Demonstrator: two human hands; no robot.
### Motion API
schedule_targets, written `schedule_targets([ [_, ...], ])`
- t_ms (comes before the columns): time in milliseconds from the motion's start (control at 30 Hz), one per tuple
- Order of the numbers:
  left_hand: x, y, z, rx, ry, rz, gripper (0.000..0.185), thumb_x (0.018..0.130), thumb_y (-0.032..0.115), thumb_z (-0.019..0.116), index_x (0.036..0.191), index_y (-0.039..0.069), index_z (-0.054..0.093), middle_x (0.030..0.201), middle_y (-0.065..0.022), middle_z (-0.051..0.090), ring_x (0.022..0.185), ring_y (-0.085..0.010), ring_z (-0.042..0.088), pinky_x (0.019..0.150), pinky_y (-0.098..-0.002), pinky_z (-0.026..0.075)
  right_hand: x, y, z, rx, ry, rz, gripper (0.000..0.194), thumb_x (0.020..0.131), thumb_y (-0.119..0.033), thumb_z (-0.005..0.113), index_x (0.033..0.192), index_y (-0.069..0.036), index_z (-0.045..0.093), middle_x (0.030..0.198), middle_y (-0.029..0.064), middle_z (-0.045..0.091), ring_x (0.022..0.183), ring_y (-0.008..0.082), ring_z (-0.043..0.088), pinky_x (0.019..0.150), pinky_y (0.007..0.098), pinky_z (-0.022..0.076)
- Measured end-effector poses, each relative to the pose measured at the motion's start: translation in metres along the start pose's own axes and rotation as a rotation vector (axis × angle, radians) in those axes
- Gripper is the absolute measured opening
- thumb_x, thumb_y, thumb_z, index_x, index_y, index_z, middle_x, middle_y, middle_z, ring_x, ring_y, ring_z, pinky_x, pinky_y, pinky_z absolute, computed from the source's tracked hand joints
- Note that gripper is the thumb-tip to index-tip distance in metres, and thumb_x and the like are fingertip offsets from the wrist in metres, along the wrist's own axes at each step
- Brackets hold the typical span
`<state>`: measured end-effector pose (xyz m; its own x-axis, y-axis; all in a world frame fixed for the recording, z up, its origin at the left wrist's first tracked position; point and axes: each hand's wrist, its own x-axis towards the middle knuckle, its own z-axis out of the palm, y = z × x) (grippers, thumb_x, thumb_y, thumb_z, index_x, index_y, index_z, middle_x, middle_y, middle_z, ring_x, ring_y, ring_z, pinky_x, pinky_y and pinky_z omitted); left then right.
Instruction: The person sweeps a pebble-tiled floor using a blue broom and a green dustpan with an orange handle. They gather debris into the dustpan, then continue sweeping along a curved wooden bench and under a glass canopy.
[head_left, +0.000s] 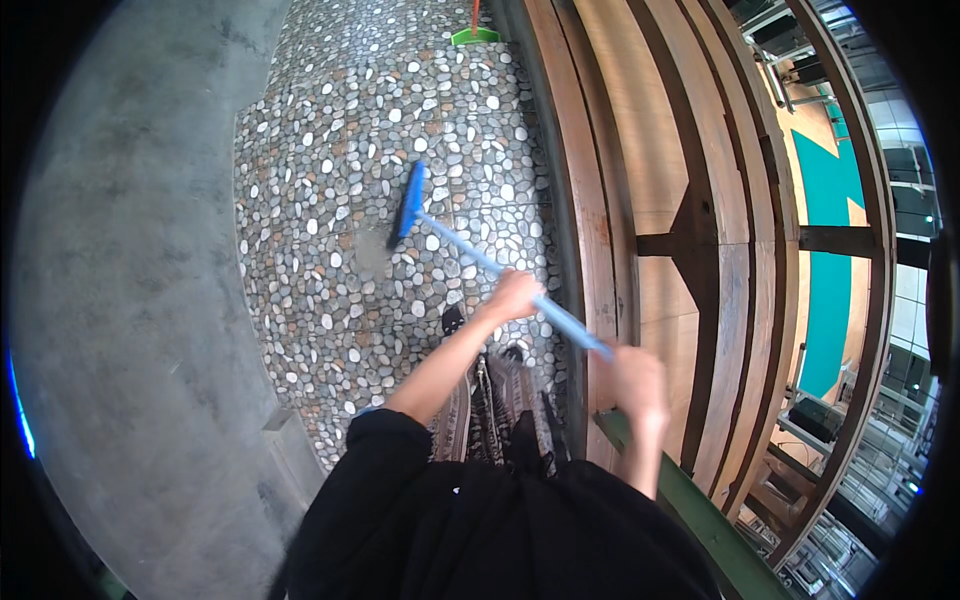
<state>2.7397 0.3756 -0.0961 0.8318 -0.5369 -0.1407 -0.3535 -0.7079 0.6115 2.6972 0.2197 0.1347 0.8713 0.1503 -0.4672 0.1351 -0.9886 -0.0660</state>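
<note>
A push broom with a blue head (412, 201) rests its dark bristles on the pebble-patterned floor (322, 150). Its light blue handle (568, 321) slants back toward my right side. My left hand (516, 294) is wrapped around the middle of the handle. Near the handle's upper end, my right hand (636, 382) grips it, somewhat blurred. Just left of the bristles lies a greyish patch (371, 253) that looks like dust or debris, though its makeup is unclear.
A green dustpan (475, 36) with an orange handle stands at the far end of the floor. A grey concrete wall (142, 225) runs along the left. Wooden beams and a railing (731, 300) border the right, beside a green metal bar (697, 510).
</note>
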Motion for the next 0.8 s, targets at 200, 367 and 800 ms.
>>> schedule_targets([
  [200, 0.095, 0.037, -0.023, -0.466, 0.240, 0.168, 0.011, 0.054, 0.012, 0.063, 0.052, 0.008, 0.053, 0.055, -0.0125, 0.053, 0.059, -0.0320, 0.056, 0.057, -0.0424, 0.046, 0.025, 0.025, -0.082, -0.281, 0.037, -0.017, 0.023, 0.083, -0.031, 0.059, 0.082, -0.008, 0.064, 0.060, 0.0128, 0.061, 0.058, 0.0293, 0.062, 0.054, 0.0390, 0.0498],
  [367, 0.083, -0.036, -0.012, -0.248, 0.312, 0.011, 0.013, 0.057, 0.020, 0.065, 0.055, 0.011, 0.056, 0.061, -0.0123, 0.057, 0.067, -0.0331, 0.060, 0.056, -0.0429, 0.046, 0.113, -0.002, -0.046, -0.311, -0.032, -0.227, 0.027, 0.082, -0.032, 0.060, 0.070, -0.009, 0.063, 0.061, 0.0097, 0.063, 0.057, 0.0229, 0.065, 0.052, 0.0332, 0.0520],
  [800, 0.125, -0.034, -0.117, -0.301, 0.875, -0.726, 0.012, 0.059, 0.017, 0.066, 0.068, 0.008, 0.064, 0.068, -0.0147, 0.060, 0.071, -0.0333, 0.059, 0.064, -0.0430, 0.047, 0.287, -0.003, -0.209, -0.471, -0.185, -0.932, 0.026, 0.083, -0.036, 0.058, 0.085, -0.011, 0.065, 0.068, 0.0121, 0.064, 0.066, 0.0298, 0.063, 0.060, 0.0415, 0.0499],
])
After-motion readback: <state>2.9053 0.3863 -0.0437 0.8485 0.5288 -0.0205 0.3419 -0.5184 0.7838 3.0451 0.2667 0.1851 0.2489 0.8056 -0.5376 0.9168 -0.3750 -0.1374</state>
